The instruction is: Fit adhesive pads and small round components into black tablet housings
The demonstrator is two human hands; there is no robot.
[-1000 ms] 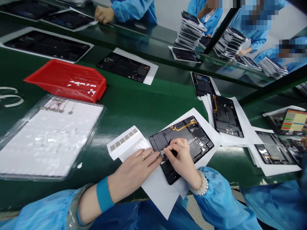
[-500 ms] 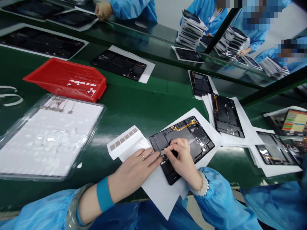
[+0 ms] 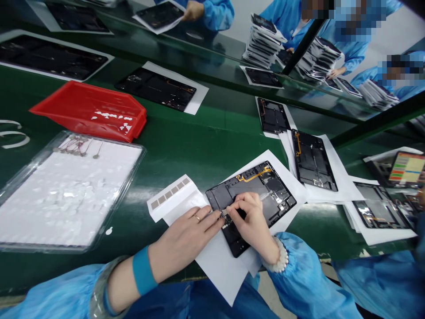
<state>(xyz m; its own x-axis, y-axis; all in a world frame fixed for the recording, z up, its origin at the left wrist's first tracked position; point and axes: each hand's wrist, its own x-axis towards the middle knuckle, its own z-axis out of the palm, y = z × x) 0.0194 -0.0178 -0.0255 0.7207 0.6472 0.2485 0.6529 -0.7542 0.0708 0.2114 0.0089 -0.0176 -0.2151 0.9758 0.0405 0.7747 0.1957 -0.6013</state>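
Note:
An opened tablet housing [image 3: 265,201], dark inside with an orange flex cable [image 3: 254,176], lies at an angle on white paper [image 3: 226,281]. Stretched out flat, my left hand [image 3: 191,232] rests its fingertips on the housing's left edge, beside a small circuit board [image 3: 226,220]. Above that board my right hand [image 3: 250,219] pinches a small grey patch [image 3: 226,212] between thumb and forefinger; the fingers partly hide it. Left of the housing is a white backing strip [image 3: 169,197] bearing several grey squares.
A red bin [image 3: 89,110] stands at the left, behind a clear-edged white tray [image 3: 76,190] with several small wired discs [image 3: 96,156]. More tablet housings [image 3: 314,159] on paper lie right and behind. Across the bench, a co-worker's hand [image 3: 193,10] holds another housing [image 3: 159,17].
Both my hands stay almost still over the tablet housing. At the back, the co-worker's hand has moved right and now holds a housing on paper. Housings at the upper left have shifted slightly left.

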